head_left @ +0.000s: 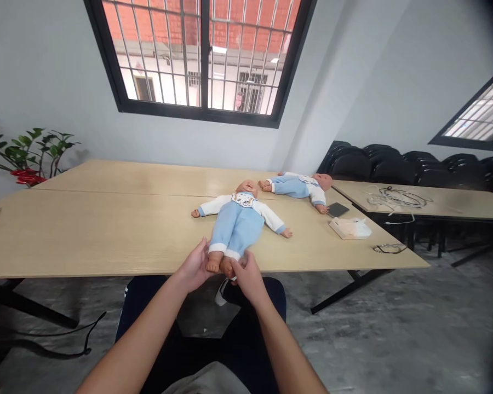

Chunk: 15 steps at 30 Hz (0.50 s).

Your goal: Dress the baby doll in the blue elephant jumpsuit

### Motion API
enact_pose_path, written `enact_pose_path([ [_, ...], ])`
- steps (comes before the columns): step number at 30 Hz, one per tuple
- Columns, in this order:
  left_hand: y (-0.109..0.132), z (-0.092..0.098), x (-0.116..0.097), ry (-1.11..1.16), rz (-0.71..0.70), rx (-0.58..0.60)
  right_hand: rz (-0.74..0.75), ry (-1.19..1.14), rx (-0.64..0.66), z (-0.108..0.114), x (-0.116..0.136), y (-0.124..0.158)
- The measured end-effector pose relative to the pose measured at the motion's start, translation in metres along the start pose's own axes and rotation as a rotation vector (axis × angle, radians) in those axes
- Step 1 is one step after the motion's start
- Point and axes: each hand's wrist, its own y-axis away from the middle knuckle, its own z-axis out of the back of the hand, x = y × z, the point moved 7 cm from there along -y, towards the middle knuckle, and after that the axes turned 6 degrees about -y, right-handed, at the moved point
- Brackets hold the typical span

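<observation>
A baby doll (235, 221) lies on its back on the table, feet toward me and arms spread out. It wears light blue trousers with white cuffs and a white top with blue cuffs and an animal face on the chest. At the table's front edge, my left hand (195, 267) is cupped around the doll's foot on the left, fingers partly hidden behind it. My right hand (250, 278) grips the other foot, thumb on top. A second doll (298, 186) in the same kind of outfit lies farther back to the right, its head pointing right.
On the wooden table (107, 235), a dark flat object (337, 209), a tissue pack (350, 228) and glasses (389, 249) lie to the right. Cables (398, 198) sit on another table, with stacked black chairs (394, 167) behind. A plant (33, 150) stands at left.
</observation>
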Motion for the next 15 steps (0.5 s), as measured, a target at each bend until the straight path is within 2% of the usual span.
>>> enact_pose_path([
  [2,0.001,0.002,0.004,0.111,0.098,0.071,-0.001,-0.061,0.005,-0.005,0.002,0.000],
  [4,0.002,0.005,0.006,0.182,0.127,0.087,0.010,-0.095,0.015,-0.011,0.003,0.001],
  [8,0.006,0.012,0.014,0.254,0.075,0.069,0.011,-0.177,0.050,-0.027,0.004,0.011],
  [10,0.010,0.025,0.016,0.241,-0.015,-0.005,0.018,-0.216,0.116,-0.037,0.005,0.020],
  [12,0.016,0.043,0.014,0.196,-0.108,-0.133,0.019,-0.205,0.249,-0.046,0.009,0.026],
  [14,0.022,0.058,0.010,0.178,-0.167,-0.202,0.012,-0.133,0.347,-0.041,0.018,0.020],
  [15,0.024,0.064,0.007,0.184,-0.183,-0.216,0.024,-0.087,0.341,-0.031,0.026,0.010],
])
